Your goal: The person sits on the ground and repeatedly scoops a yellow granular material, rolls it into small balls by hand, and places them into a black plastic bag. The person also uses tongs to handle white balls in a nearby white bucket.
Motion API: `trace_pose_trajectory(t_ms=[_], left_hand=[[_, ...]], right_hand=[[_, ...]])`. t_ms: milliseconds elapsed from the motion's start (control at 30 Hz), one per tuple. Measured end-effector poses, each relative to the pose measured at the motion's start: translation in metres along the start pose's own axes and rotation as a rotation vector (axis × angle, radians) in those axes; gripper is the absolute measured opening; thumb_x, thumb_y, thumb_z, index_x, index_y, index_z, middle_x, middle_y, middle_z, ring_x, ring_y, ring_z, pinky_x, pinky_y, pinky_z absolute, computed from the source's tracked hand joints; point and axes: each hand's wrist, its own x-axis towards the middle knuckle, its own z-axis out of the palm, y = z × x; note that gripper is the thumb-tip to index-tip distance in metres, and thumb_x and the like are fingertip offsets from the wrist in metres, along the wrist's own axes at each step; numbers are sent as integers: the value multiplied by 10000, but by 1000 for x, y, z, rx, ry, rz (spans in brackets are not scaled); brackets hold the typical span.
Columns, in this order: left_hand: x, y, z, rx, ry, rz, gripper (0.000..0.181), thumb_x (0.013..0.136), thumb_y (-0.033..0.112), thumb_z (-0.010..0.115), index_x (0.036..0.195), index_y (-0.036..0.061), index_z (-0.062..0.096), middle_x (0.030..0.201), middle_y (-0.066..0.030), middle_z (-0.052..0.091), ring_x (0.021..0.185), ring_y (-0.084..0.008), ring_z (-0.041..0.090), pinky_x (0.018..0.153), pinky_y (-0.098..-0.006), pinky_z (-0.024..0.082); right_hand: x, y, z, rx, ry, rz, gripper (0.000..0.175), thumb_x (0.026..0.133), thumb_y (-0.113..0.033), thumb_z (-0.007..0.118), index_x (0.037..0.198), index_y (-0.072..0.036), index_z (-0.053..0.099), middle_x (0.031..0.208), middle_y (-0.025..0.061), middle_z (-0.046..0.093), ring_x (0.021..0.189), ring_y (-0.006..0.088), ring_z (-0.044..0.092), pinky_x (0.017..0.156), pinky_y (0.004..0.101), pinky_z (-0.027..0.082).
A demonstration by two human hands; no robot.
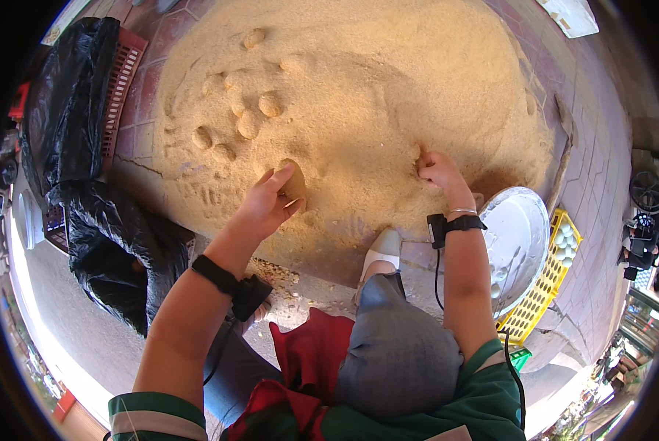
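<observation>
A wide heap of tan, sawdust-like granular material (pixel 351 105) covers the ground before me. My left hand (pixel 268 198) grips a tan-coated, rounded object (pixel 293 184) at the heap's near side. To the right, my right hand (pixel 438 168) touches the heap with curled fingers; whether it pinches something there cannot be told. Several egg-shaped lumps coated in the same material, one of them standing out (pixel 271 103), lie at the heap's upper left. Beside my right forearm is a large round basin (pixel 519 220) with a grey-white coating and a few pale eggs (pixel 497 275) inside.
A yellow plastic crate (pixel 528 308) at the right holds several pale bluish eggs (pixel 565 242). A stick (pixel 565 149) lies along the heap's right edge. At the left, black plastic bags (pixel 75 99) cover a red crate (pixel 121 88). My shoe (pixel 385 245) rests at the heap's near edge.
</observation>
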Motion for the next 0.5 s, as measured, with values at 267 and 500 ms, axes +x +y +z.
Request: trace_pose_trajectory(t_ms=[267, 500], left_hand=[[-2, 3, -1, 3, -13, 6, 494, 851, 349, 643, 1230, 139, 407, 1083, -61, 464, 957, -174, 500, 804, -329, 460], [-5, 4, 0, 2, -20, 7, 454, 855, 351, 636, 1205, 144, 434, 1083, -53, 467, 959, -167, 501, 809, -320, 459]], right_hand=[[-2, -5, -19, 835, 71, -85, 139, 763, -54, 605, 900, -43, 622, 698, 18, 588, 640, 105, 558, 543, 238, 437], [-6, 4, -17, -658, 247, 109, 465, 784, -260, 580, 1190, -37, 541, 1145, 215, 587, 997, 333, 601, 785, 398, 493]])
